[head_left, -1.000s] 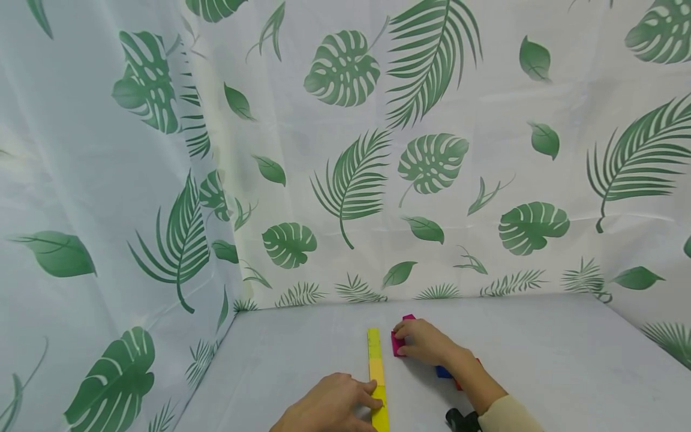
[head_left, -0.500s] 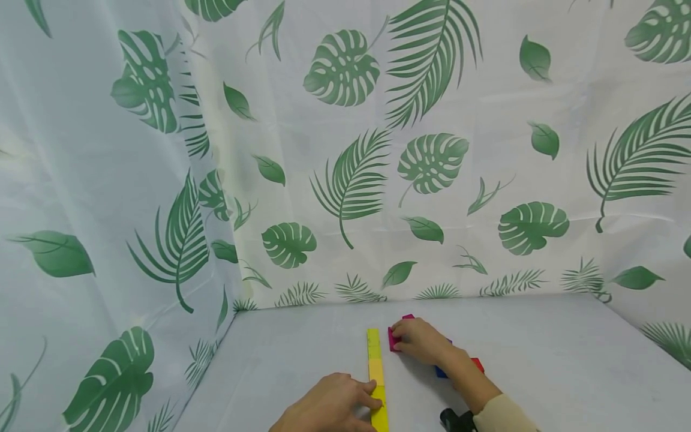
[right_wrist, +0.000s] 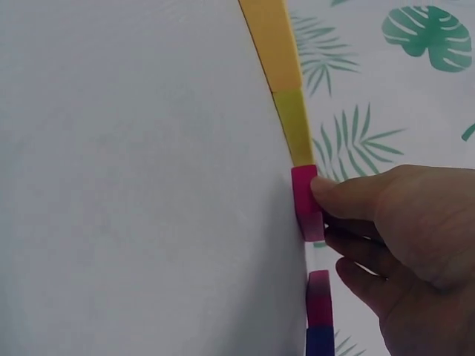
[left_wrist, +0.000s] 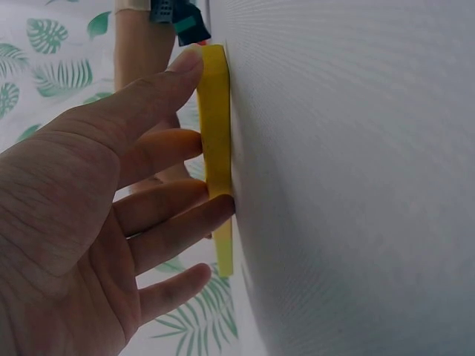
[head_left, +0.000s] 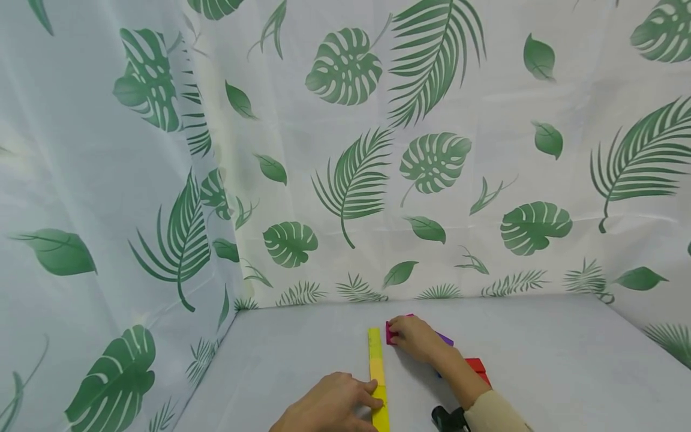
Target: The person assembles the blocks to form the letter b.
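A straight row of yellow blocks [head_left: 376, 354] lies on the white surface, shading from deep yellow near me to greenish yellow at the far end. My left hand [head_left: 335, 402] rests against its near part; in the left wrist view the thumb and fairly straight fingers touch the row [left_wrist: 215, 126]. My right hand [head_left: 418, 339] pinches a magenta block [right_wrist: 306, 200] between thumb and fingers, just right of the row's far end. Behind the fingers, another pink block [right_wrist: 319, 297] joins a dark blue one [right_wrist: 320, 341] in the right wrist view.
Partly behind the right forearm lie red blocks [head_left: 476, 366] and a purple block [head_left: 445, 339]. A black device [head_left: 445, 418] sits at the right wrist. A leaf-printed curtain [head_left: 324, 180] hangs behind and left of the white table [head_left: 291, 342].
My right hand has moved slightly left and away from me with the magenta block, nearer the yellow row's far end. More of the red and purple blocks shows. The left hand has stayed put.
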Demonstrator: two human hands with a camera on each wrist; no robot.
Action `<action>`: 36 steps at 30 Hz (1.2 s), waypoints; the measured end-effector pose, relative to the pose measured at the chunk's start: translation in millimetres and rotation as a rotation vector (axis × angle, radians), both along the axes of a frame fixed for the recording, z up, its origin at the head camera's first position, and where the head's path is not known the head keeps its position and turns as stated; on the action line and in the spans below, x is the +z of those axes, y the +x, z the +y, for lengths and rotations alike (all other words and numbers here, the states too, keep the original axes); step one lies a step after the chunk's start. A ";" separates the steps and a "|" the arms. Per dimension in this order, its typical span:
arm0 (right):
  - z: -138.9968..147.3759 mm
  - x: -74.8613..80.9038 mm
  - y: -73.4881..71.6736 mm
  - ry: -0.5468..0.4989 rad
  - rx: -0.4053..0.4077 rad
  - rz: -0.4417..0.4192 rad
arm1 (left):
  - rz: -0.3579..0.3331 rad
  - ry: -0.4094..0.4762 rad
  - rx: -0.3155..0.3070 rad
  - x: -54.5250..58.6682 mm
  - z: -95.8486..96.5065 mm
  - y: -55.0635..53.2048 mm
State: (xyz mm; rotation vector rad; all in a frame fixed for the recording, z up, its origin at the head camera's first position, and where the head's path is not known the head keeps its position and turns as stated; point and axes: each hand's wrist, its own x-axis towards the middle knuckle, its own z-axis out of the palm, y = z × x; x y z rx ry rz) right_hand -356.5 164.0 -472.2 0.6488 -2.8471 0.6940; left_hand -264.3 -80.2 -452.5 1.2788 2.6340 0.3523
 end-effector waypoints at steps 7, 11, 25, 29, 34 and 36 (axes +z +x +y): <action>-5.3 -1.4 -14.6 0.013 -0.017 0.018 | -0.010 -0.008 0.016 -1.3 0.6 -1.1; -6.7 -2.7 -22.3 0.015 -0.031 0.015 | -0.017 -0.007 0.021 -2.6 1.0 -1.4; -9.9 -5.3 -34.2 -0.048 -0.052 0.037 | -0.021 0.003 0.041 1.5 0.5 1.0; -9.9 -5.4 -34.9 -0.054 -0.046 0.033 | -0.035 -0.001 0.059 2.3 1.8 1.8; -9.3 -6.5 -36.5 -0.077 -0.029 0.023 | -0.039 0.000 0.063 0.7 2.5 1.5; -9.1 -7.1 -37.3 -0.092 -0.025 0.017 | -0.034 0.000 0.060 0.4 2.3 1.4</action>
